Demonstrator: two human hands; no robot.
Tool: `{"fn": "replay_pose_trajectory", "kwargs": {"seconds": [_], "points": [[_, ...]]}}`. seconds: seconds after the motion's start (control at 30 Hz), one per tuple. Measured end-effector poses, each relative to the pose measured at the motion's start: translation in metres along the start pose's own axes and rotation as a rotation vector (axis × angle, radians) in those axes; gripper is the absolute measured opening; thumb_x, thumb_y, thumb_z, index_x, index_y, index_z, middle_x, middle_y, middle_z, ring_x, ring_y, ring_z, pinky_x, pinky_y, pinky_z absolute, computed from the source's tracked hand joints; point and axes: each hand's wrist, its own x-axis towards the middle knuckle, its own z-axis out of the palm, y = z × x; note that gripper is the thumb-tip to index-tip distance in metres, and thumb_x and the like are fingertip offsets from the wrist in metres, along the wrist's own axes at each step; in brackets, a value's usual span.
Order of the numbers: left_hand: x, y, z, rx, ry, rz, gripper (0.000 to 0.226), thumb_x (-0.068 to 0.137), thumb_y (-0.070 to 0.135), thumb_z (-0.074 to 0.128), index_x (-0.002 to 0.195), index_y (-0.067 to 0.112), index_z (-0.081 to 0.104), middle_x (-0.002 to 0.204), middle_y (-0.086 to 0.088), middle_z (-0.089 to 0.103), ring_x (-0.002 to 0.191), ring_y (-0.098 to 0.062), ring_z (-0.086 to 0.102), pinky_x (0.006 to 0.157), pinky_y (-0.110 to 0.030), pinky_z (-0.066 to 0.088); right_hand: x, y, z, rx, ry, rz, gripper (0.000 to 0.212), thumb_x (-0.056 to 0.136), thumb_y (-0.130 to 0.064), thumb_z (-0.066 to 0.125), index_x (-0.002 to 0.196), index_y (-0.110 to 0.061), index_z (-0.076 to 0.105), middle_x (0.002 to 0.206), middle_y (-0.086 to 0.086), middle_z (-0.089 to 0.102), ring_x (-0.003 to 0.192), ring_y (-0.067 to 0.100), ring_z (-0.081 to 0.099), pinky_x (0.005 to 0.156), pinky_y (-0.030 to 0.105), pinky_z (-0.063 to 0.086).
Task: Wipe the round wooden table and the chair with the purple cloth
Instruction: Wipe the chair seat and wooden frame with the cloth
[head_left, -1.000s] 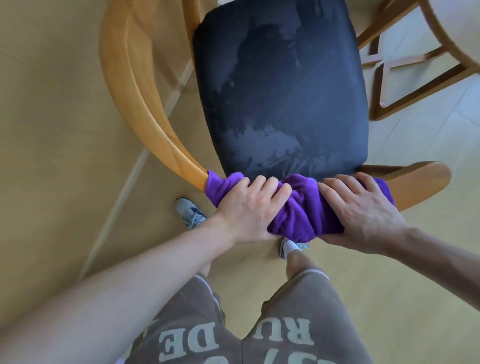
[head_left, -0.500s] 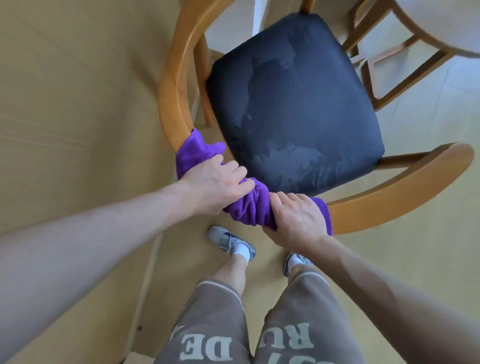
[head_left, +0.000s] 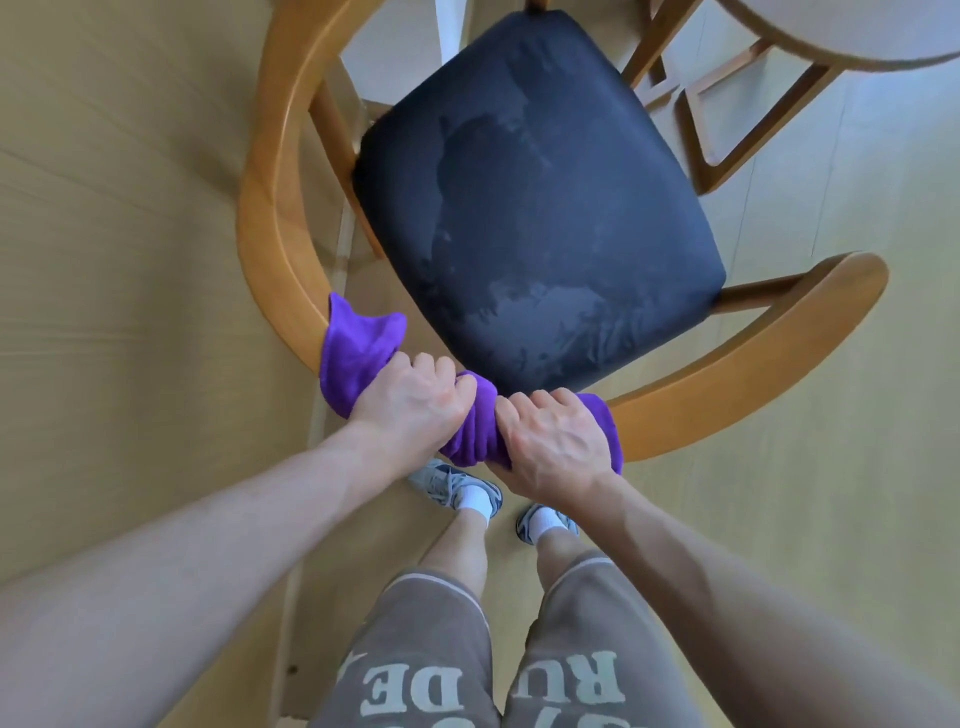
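Left hand (head_left: 415, 397) and right hand (head_left: 553, 447) side by side, fingers of both curled over the purple cloth (head_left: 470, 431), gripping it against the curved wooden rail (head_left: 270, 208) of the chair (head_left: 727, 384). Cloth wrapped around the rail at its nearest point; one loose corner sticking up just left of the left hand.

Step in hand, by judgement: wiping of the chair frame, back rail section. Next move calls for sliding the wrapped cloth along the curve toward either arm end, with grip kept firm enough to hold contact around the rail yet loose enough to travel.

Dark seat cushion (head_left: 535, 208) inside the rail loop, marked with paler smear patches, possibly damp traces. Round tabletop (head_left: 852, 41) partly in view at upper right, well apart from the cloth; state of wiping there not determinable. Tan floor (head_left: 130, 260) all around, two shoes directly beneath the hands.
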Motion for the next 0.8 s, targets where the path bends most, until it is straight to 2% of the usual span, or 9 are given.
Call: {"fn": "replay_pose_trajectory", "kwargs": {"seconds": [0.07, 0.13, 0.3, 0.4, 0.5, 0.6, 0.7, 0.8], "points": [[0.004, 0.003, 0.001, -0.038, -0.052, -0.018, 0.024, 0.09, 0.013, 0.057, 0.114, 0.015, 0.055, 0.102, -0.008, 0.064, 0.09, -0.029, 0.065, 0.072, -0.036, 0.047, 0.001, -0.001, 0.0, 0.007, -0.018, 0.003, 0.04, 0.082, -0.053, 0.067, 0.08, -0.015, 0.057, 0.067, 0.001, 0.058, 0.057, 0.025, 0.054, 0.057, 0.035, 0.042], [0.01, 0.003, 0.002, -0.042, -0.055, -0.025, 0.03, 0.092, 0.011, 0.057, 0.121, 0.011, 0.05, 0.111, -0.012, 0.062, 0.098, -0.033, 0.064, 0.075, -0.038, 0.045, 0.003, -0.001, -0.002, 0.028, -0.034, 0.005, 0.039, 0.081, -0.052, 0.069, 0.08, -0.015, 0.057, 0.068, 0.001, 0.059, 0.058, 0.026, 0.055, 0.058, 0.035, 0.042], [0.014, 0.002, 0.0, -0.068, -0.09, -0.018, 0.039, 0.089, 0.013, 0.065, 0.125, 0.011, 0.049, 0.114, -0.013, 0.061, 0.101, -0.032, 0.064, 0.077, -0.039, 0.047, 0.006, 0.001, -0.004, 0.056, -0.117, -0.026, 0.042, 0.091, -0.057, 0.053, 0.091, -0.015, 0.056, 0.08, 0.002, 0.063, 0.072, 0.026, 0.059, 0.068, 0.037, 0.042], [0.012, 0.002, -0.001, -0.085, -0.068, -0.026, 0.04, 0.089, 0.017, 0.064, 0.126, 0.013, 0.049, 0.114, -0.011, 0.06, 0.1, -0.031, 0.063, 0.073, -0.038, 0.042, 0.007, 0.003, -0.007, 0.078, -0.129, -0.04, 0.041, 0.092, -0.056, 0.049, 0.093, -0.015, 0.054, 0.084, 0.003, 0.062, 0.077, 0.027, 0.059, 0.07, 0.037, 0.038], [0.009, 0.004, 0.001, -0.103, -0.037, -0.059, 0.046, 0.087, 0.021, 0.068, 0.128, 0.014, 0.049, 0.114, -0.009, 0.059, 0.1, -0.028, 0.061, 0.072, -0.036, 0.037, 0.003, 0.011, -0.01, 0.104, -0.13, -0.091, 0.035, 0.09, -0.05, 0.05, 0.092, -0.015, 0.053, 0.084, 0.003, 0.061, 0.078, 0.028, 0.058, 0.069, 0.037, 0.038], [0.012, 0.019, 0.0, -0.144, -0.025, -0.111, 0.049, 0.086, 0.022, 0.066, 0.131, 0.015, 0.048, 0.114, -0.007, 0.058, 0.101, -0.028, 0.059, 0.076, -0.037, 0.039, -0.008, 0.031, -0.015, 0.087, -0.077, -0.173, 0.033, 0.082, -0.043, 0.063, 0.089, -0.012, 0.056, 0.079, 0.005, 0.06, 0.072, 0.03, 0.057, 0.066, 0.04, 0.043], [0.026, 0.056, -0.007, -0.264, 0.008, -0.188, 0.045, 0.083, 0.02, 0.065, 0.124, 0.014, 0.046, 0.11, -0.007, 0.056, 0.099, -0.029, 0.058, 0.074, -0.038, 0.03, -0.026, 0.066, -0.021, 0.048, -0.093, -0.217, 0.044, 0.075, -0.047, 0.071, 0.095, -0.01, 0.058, 0.085, 0.005, 0.061, 0.079, 0.031, 0.056, 0.073, 0.041, 0.045], [0.043, 0.095, -0.012, -0.371, 0.071, -0.248, 0.043, 0.083, 0.023, 0.062, 0.121, 0.014, 0.045, 0.109, -0.006, 0.054, 0.095, -0.029, 0.057, 0.073, -0.038, 0.033, -0.047, 0.112, -0.024, -0.016, -0.104, -0.263, 0.067, 0.074, -0.059, 0.066, 0.119, -0.01, 0.056, 0.111, 0.005, 0.06, 0.103, 0.031, 0.056, 0.092, 0.043, 0.043]]}}
